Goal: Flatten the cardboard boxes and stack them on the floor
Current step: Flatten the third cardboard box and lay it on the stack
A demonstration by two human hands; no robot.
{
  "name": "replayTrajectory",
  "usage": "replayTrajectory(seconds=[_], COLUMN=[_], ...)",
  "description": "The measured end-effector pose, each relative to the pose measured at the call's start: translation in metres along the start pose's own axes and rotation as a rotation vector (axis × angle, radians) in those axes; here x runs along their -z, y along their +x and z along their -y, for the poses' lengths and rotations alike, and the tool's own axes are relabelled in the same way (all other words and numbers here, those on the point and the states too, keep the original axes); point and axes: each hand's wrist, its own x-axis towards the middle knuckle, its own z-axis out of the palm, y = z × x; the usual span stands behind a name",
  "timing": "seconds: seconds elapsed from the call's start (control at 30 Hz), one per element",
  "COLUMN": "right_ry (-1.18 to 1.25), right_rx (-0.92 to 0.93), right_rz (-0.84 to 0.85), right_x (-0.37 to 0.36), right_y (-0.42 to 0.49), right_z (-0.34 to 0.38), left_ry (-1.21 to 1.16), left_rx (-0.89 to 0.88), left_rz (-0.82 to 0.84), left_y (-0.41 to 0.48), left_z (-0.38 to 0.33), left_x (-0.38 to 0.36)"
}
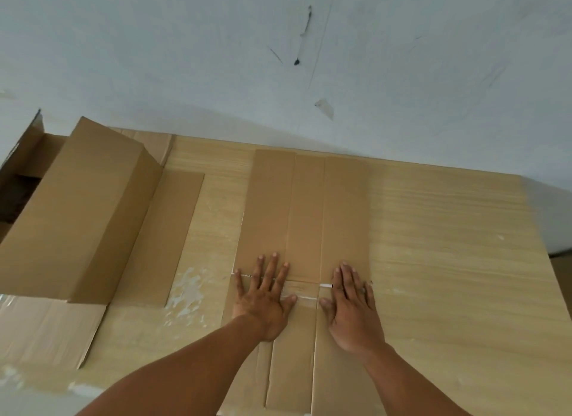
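Note:
A flattened brown cardboard box [305, 211] lies lengthwise on a light wood-grain table [448, 260], its flaps spread toward me. My left hand [263, 298] and my right hand [353, 304] both press palm-down on it, fingers spread, across a taped seam near its middle. Neither hand grips anything. To the left, a larger cardboard box [77, 211] still stands partly upright, with one flap [164, 239] lying flat on the table.
Another flat cardboard flap [46, 332] lies at the near left. An open box [21, 174] sits at the far left edge. A scuffed pale wall [278, 59] rises behind the table. The table's right edge [554, 270] drops off to the floor.

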Motion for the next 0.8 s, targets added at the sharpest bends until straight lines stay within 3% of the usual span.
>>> replayTrajectory(seconds=[0.13,0.27,0.47,0.8], right_ry=[0.058,0.223,0.304,0.557], right_rx=[-0.097,-0.38,-0.52,-0.603], right_rz=[-0.006,-0.021,0.026,0.077], right_x=[0.013,0.029,0.05,0.051], right_y=[-0.003,-0.012,-0.001,0.002], right_z=[0.005,0.011,0.016,-0.008], left_ry=[-0.07,-0.414,-0.694,-1.043], left_rx=[0.021,0.25,0.372,0.539], left_rz=[0.03,-0.162,-0.304,-0.236], left_y=[-0.001,-0.01,-0.011,-0.023], left_z=[-0.002,0.012,0.031,0.056], left_x=[0.01,0.015,0.031,0.039])
